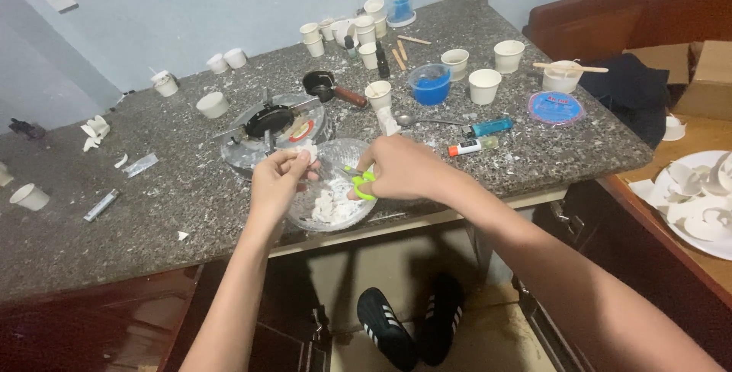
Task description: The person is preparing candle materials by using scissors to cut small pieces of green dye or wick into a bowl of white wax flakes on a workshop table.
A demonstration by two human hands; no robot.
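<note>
My left hand [278, 181] pinches a small white piece [306, 150] over a clear glass bowl [332, 219] that holds white scraps. My right hand [404, 168] grips green-handled scissors [361, 183], their blades pointing left toward the white piece. Both hands hover above the bowl at the front edge of a speckled grey stone counter [152, 212].
Behind the bowl lie a round metal lid with a black disc [268, 120], a small black pan [329, 86], a blue cup [430, 84], several white paper cups [485, 85], a spoon, lighters and sticks. A white plate of shell-like pieces [698, 200] sits right. My black shoes [412, 326] are below.
</note>
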